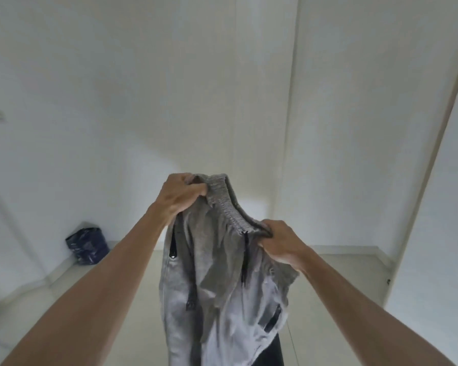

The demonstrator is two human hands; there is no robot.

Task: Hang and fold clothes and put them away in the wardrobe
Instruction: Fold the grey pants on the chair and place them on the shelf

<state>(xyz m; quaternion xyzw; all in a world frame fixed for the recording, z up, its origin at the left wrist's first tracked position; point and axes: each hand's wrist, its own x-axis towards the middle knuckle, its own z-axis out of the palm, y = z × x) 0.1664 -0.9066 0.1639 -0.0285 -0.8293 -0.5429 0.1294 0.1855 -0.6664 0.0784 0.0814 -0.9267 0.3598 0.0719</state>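
A pair of grey sweatpants (217, 281) with a ribbed elastic waistband, dark drawstrings and dark zip pockets hangs in front of me at the centre of the view. My left hand (180, 194) grips the far end of the waistband, raised higher. My right hand (280, 244) grips the near end, lower and to the right. The legs drop out of the frame at the bottom. White wardrobe doors (354, 128) stand shut ahead on the right.
A dark blue plastic bag (87, 245) sits on the pale tiled floor (132, 281) against the left wall. A white wall (117, 101) runs ahead. Another white panel edge (434, 180) stands close on the right.
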